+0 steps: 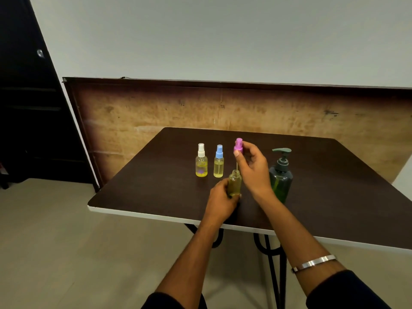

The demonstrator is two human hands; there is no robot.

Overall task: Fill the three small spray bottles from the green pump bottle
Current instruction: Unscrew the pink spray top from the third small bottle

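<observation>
Yellowish liquid fills the open spray bottle [234, 183], gripped upright by the left hand [220, 202] near the front edge of the dark table [145, 175]. Above it, the right hand [254, 169] pinches the pink spray cap [238, 145], its tube hanging into the neck. White-capped bottle [201, 160] and blue-capped bottle [219, 161] stand behind on the left; the green pump bottle [281, 175] stands right.

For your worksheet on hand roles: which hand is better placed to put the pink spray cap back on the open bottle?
The right hand: it already pinches the pink spray cap, its tube above the open bottle, which the left hand grips.
</observation>
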